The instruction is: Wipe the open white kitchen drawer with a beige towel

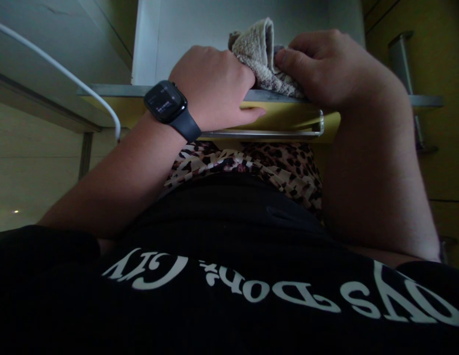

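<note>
A pulled-out drawer [288,17] with pale inner walls and a yellow front is before me. My right hand [325,66] pinches a folded, grey-white terry cloth [257,44] between thumb and fingers. The cloth lies bunched over the grey top edge of the drawer front. Over that same edge bends my left hand [214,84], its thumb stretched along the yellow outer face and its fingertips hidden inside the drawer. The left knuckles touch or nearly touch the cloth. On the left wrist sits a black smartwatch [165,102].
A metal bar handle [266,133] runs across the drawer front, close to my patterned clothing. To the right stands a yellow cabinet with another handle [403,64]. A white cable [62,66] hangs down on the left, beside a pale surface.
</note>
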Action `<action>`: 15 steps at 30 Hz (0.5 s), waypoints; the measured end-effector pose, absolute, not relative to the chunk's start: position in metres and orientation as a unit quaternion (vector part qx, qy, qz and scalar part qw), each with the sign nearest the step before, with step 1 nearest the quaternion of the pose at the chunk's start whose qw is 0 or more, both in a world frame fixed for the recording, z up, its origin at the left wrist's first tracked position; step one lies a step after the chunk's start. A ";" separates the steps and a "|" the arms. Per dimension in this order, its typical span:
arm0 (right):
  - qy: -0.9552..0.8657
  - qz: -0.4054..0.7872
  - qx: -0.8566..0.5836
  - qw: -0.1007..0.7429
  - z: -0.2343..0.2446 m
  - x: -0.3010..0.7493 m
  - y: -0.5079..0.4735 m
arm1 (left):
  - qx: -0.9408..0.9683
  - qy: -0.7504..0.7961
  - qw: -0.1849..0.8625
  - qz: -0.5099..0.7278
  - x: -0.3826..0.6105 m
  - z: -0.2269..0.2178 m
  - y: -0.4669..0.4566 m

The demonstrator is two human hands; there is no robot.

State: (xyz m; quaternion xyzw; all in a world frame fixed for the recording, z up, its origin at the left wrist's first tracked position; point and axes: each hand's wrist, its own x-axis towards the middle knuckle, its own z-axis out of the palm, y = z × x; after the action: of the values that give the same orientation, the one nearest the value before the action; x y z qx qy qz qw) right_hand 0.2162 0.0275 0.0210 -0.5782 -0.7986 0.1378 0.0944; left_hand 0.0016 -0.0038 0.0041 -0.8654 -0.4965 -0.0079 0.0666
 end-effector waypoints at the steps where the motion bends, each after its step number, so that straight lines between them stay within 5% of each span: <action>1: -0.799 0.138 -0.577 0.094 0.021 0.216 0.027 | -0.866 -0.496 0.066 -0.009 0.002 0.004 -0.004; 15: -0.798 0.137 -0.579 0.099 0.021 0.216 0.027 | -0.877 -0.476 0.061 -0.028 0.001 0.003 -0.003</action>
State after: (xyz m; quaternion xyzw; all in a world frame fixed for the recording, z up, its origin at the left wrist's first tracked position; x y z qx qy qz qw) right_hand 0.2160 0.0265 0.0210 -0.5790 -0.7975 0.1374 0.0989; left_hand 0.0010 -0.0028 0.0032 -0.8768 -0.4761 -0.0279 0.0612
